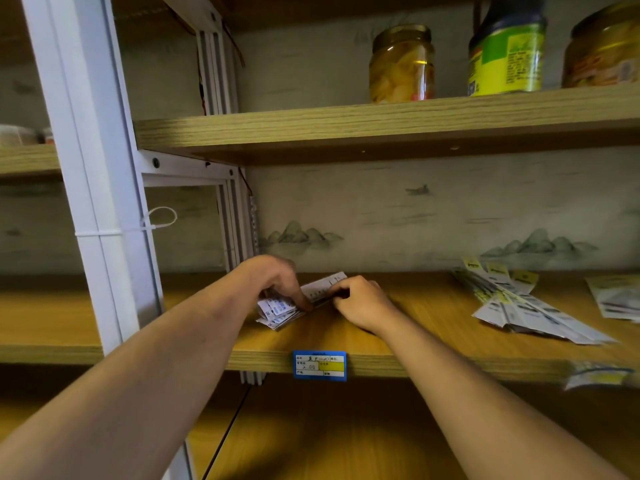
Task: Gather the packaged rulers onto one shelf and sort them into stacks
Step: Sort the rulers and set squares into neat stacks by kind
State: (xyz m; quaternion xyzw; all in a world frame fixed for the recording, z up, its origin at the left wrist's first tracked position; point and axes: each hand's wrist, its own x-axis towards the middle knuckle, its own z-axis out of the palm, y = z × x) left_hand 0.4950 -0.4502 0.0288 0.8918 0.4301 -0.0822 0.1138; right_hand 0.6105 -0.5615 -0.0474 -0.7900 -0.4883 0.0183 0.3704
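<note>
Both my hands work on one stack of packaged rulers at the middle of the wooden shelf.

The shelf (415, 317) is a smooth, wood-grain board across the centre of the frame. At right centre lies a loose fan of ruler packets (530, 306), flat, glossy white sleeves with yellow headers, well apart from my hands and nearer to my right arm. The stack of packaged rulers (287, 306) lies in the middle, its long axis going from lower left to upper right. My left hand (277, 282) grips its near end with curled fingers; my right hand (360, 303) pinches the far part. I judge the fan must come leftward next.
</note>
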